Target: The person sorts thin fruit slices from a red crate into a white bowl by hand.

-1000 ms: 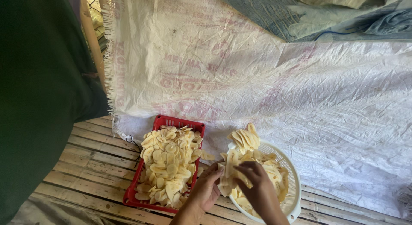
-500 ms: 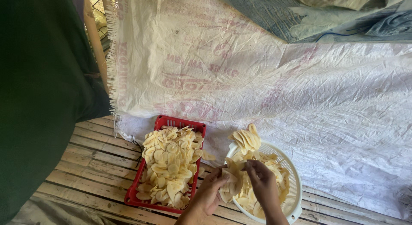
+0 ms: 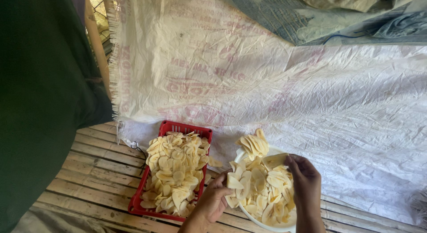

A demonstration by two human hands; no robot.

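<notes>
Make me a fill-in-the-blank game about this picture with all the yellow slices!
1. The heaped rectangular tray on the left is coloured ____.
2. The left hand grips the near rim of a round ____ basket full of pale slices.
3. The right hand pinches one ____ above that basket.
4. Both containers sit on a floor of ____ slats.

Missing words: red; white; slice; bamboo
</notes>
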